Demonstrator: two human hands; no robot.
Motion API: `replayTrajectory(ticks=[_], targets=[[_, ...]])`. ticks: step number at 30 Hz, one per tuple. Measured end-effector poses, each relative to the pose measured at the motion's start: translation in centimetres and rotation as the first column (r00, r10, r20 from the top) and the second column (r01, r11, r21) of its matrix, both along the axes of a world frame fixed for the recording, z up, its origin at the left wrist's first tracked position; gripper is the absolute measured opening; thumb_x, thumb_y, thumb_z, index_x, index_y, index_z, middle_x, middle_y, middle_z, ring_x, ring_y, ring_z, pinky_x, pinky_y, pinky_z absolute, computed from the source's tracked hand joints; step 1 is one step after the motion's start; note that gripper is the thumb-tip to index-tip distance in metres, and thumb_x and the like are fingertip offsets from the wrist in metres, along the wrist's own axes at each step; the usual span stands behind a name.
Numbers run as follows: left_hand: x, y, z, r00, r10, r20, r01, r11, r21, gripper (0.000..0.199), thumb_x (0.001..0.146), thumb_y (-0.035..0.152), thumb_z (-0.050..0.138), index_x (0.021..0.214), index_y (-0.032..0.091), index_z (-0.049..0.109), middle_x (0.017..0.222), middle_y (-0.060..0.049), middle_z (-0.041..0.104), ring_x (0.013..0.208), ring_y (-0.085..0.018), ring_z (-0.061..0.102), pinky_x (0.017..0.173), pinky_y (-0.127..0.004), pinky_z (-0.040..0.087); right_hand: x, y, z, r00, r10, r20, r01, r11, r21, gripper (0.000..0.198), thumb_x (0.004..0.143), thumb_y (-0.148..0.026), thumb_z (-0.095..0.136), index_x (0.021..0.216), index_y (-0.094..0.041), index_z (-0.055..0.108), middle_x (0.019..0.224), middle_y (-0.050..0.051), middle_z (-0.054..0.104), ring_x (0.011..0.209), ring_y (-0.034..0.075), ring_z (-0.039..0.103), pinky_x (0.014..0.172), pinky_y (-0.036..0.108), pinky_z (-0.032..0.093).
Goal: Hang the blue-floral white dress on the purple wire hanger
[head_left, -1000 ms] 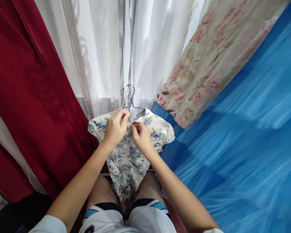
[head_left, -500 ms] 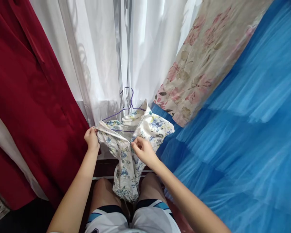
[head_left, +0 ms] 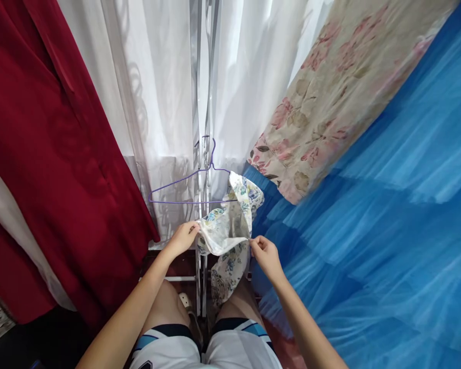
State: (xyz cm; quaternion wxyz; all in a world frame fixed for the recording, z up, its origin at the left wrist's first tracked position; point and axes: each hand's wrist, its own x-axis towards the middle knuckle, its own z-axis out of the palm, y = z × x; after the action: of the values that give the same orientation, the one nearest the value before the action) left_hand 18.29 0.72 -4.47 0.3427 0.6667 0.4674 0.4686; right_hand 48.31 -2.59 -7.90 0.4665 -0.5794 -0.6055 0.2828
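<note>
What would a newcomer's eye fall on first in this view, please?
Most likely the bright blue ruffled fabric filling the right side, set against the deep red cloth on the left. Near the middle, the left hand and right hand pinch a blue-flowered white garment, which covers only the right end of a purple hanger.

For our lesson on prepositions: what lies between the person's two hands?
In the head view, part of the blue-flowered garment extends from the left hand to the right hand.

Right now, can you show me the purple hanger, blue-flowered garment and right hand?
Purple hanger point(head_left: 176, 202), head view: bottom bar.
Blue-flowered garment point(head_left: 231, 234), head view: pale middle.
Right hand point(head_left: 267, 254), head view: back of the hand.
</note>
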Motion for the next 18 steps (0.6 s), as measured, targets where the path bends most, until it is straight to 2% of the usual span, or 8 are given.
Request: replayTrajectory(ticks=[3, 6, 8, 10, 12, 14, 16, 18], targets=[[3.1, -0.9, 1.8, 0.998, -0.053, 0.037, 0.05, 0.994, 0.096, 0.024, 0.093, 0.037, 0.05, 0.092, 0.017, 0.065, 0.096, -0.005, 0.07, 0.096, -0.02, 0.065, 0.089, -0.031, 0.047, 0.5, -0.5, -2.2, 0.997, 0.023, 0.075, -0.018, 0.997, -0.078, 0.025, 0.082, -0.033, 0.05, 0.06, -0.022, 0.048, 0.049, -0.001, 0.055, 0.048, 0.015, 0.049, 0.053, 0.027, 0.037], [5.9, -2.2, 4.1, 0.993, -0.106, 0.042, 0.097, 0.978, 0.182, 0.024, 0.096, 0.037, 0.047, 0.099, 0.019, 0.063, 0.101, -0.005, 0.068, 0.1, -0.019, 0.063, 0.093, -0.03, 0.045, 0.3, -1.6, -3.1, 0.983, 0.123, 0.137, -0.1, 0.982, -0.163, 0.02, 0.076, -0.028, 0.057, 0.058, -0.019, 0.055, 0.049, 0.001, 0.059, 0.049, 0.017, 0.054, 0.057, 0.029, 0.041], [7.5, -3.4, 5.3, 0.988, -0.152, 0.007, 0.145, 0.959, 0.243, 0.022, 0.097, 0.034, 0.047, 0.098, 0.019, 0.063, 0.099, -0.005, 0.067, 0.099, -0.019, 0.062, 0.092, -0.03, 0.044, -0.3, -2.5, -2.6, 0.971, 0.179, 0.157, -0.152, 0.974, -0.169, 0.01, 0.07, -0.026, 0.067, 0.072, -0.017, 0.065, 0.068, 0.004, 0.07, 0.066, 0.021, 0.063, 0.067, 0.031, 0.047], [9.1, -4.8, 6.0, 0.982, -0.187, -0.026, 0.186, 0.939, 0.29, 0.021, 0.098, 0.031, 0.046, 0.095, 0.019, 0.063, 0.097, -0.005, 0.066, 0.096, -0.018, 0.061, 0.09, -0.03, 0.044, -1.4, -3.5, -1.3, 0.953, 0.283, 0.111, -0.269, 0.955, -0.126, 0.037, 0.065, -0.026, 0.075, 0.101, -0.017, 0.068, 0.102, 0.008, 0.072, 0.095, 0.026, 0.065, 0.086, 0.035, 0.047], [10.3, -6.1, 6.4, 0.974, -0.223, -0.042, 0.225, 0.925, 0.308, 0.021, 0.099, 0.029, 0.045, 0.093, 0.019, 0.063, 0.095, -0.005, 0.065, 0.093, -0.017, 0.061, 0.088, -0.029, 0.045, -3.0, -4.5, 0.5, 0.9, 0.433, -0.037, -0.435, 0.898, -0.067, 0.058, 0.066, -0.026, 0.078, 0.121, -0.019, 0.061, 0.125, 0.008, 0.065, 0.116, 0.027, 0.057, 0.101, 0.039, 0.042], [11.0, -7.1, 6.6, 0.964, -0.26, -0.055, 0.264, 0.916, 0.303, 0.02, 0.098, 0.028, 0.047, 0.094, 0.02, 0.064, 0.097, -0.005, 0.063, 0.093, -0.017, 0.061, 0.087, -0.029, 0.045, -4.9, -5.5, 2.3, 0.816, 0.509, -0.274, -0.528, 0.849, 0.004, 0.054, 0.073, -0.025, 0.074, 0.124, -0.019, 0.058, 0.126, 0.008, 0.063, 0.12, 0.027, 0.055, 0.105, 0.041, 0.039], [10.7, -7.5, 6.8, 0.958, -0.281, -0.051, 0.284, 0.917, 0.281, 0.017, 0.094, 0.031, 0.055, 0.102, 0.021, 0.066, 0.109, -0.007, 0.06, 0.105, -0.019, 0.059, 0.094, -0.03, 0.044, -6.4, -6.4, 3.8, 0.702, 0.459, -0.544, -0.525, 0.85, 0.04, 0.046, 0.076, -0.023, 0.069, 0.121, -0.02, 0.059, 0.118, 0.007, 0.067, 0.116, 0.027, 0.058, 0.102, 0.04, 0.042], [9.4, -7.6, 6.8, 0.933, -0.359, -0.017, 0.354, 0.913, 0.205, 0.029, 0.093, 0.037, 0.058, 0.118, 0.024, 0.063, 0.126, -0.008, 0.055, 0.121, -0.022, 0.052, 0.105, -0.034, 0.038, -7.0, -7.2, 5.0, 0.543, 0.365, -0.756, -0.543, 0.84, 0.016, 0.042, 0.075, -0.021, 0.067, 0.117, -0.02, 0.06, 0.105, 0.005, 0.07, 0.103, 0.025, 0.064, 0.092, 0.038, 0.048]])
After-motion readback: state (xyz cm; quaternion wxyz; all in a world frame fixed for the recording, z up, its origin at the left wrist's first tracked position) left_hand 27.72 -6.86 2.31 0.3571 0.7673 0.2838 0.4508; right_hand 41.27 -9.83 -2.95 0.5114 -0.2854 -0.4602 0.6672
